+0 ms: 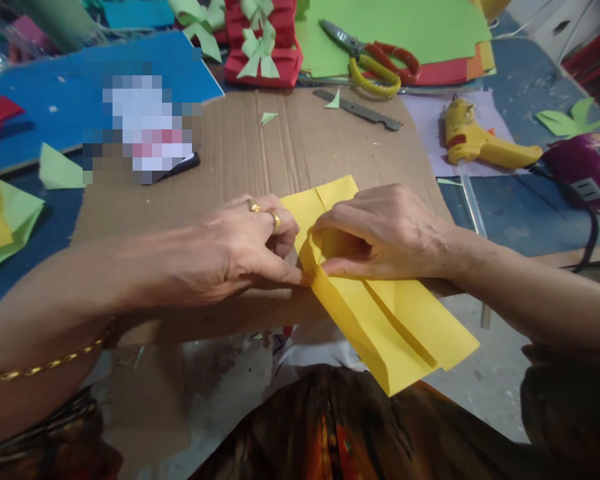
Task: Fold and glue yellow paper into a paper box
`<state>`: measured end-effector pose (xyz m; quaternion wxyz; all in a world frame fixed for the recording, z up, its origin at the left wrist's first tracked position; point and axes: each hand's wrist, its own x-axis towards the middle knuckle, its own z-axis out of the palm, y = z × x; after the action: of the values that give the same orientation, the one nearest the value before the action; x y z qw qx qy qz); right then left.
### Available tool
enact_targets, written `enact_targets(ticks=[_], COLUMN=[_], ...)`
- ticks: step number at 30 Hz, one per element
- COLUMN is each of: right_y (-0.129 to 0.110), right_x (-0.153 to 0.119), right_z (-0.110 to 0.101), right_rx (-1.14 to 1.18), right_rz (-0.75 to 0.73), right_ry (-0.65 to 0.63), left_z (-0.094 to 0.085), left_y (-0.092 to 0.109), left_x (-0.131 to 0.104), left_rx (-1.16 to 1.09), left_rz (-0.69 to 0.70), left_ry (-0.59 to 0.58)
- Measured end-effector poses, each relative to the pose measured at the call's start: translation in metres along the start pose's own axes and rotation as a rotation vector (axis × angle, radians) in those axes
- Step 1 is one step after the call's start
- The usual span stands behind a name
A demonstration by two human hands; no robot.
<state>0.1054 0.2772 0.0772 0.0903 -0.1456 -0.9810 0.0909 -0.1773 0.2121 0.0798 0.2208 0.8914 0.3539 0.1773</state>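
A folded sheet of yellow paper (365, 313) with lengthwise creases slants across the front edge of the cardboard (220, 153), its near end jutting out over my lap. My left hand (253, 247), with two gold rings, grips the paper's left edge, fingers curled and thumb pressed against it. Opposite, my right hand (385, 233) pinches a raised fold near the paper's middle between thumb and fingers. The fold bulges up between the two hands. Part of the far half is covered by my fingers.
Scissors (375, 63) lie on green paper sheets (410, 33) at the back. A grey blade (363, 110) rests on the cardboard. To the right are a yellow glue gun (480, 137) and a purple device (580, 170). Red pieces with green bows (263, 50) stand behind.
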Motion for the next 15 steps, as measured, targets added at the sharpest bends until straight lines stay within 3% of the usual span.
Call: enact_targets(ticks=[3,7,9,15], right_y=[-0.001,-0.001,0.0,0.001], right_x=[0.001,0.001,0.001,0.0], right_z=[-0.001,-0.001,0.0,0.002], right_rx=[0.001,0.007,0.007,0.003], right_rz=[0.009,-0.001,-0.005,-0.016], right_ry=[-0.003,0.006,0.008,0.02], left_z=[-0.016,-0.028,-0.025,-0.007], left_y=[0.01,0.024,0.028,0.022], left_x=[0.006,0.01,0.011,0.013], left_rx=[-0.073,-0.109,-0.093,-0.017], left_rz=[0.087,-0.023,-0.034,0.134], left_ry=[-0.156,-0.112,-0.078,0.023])
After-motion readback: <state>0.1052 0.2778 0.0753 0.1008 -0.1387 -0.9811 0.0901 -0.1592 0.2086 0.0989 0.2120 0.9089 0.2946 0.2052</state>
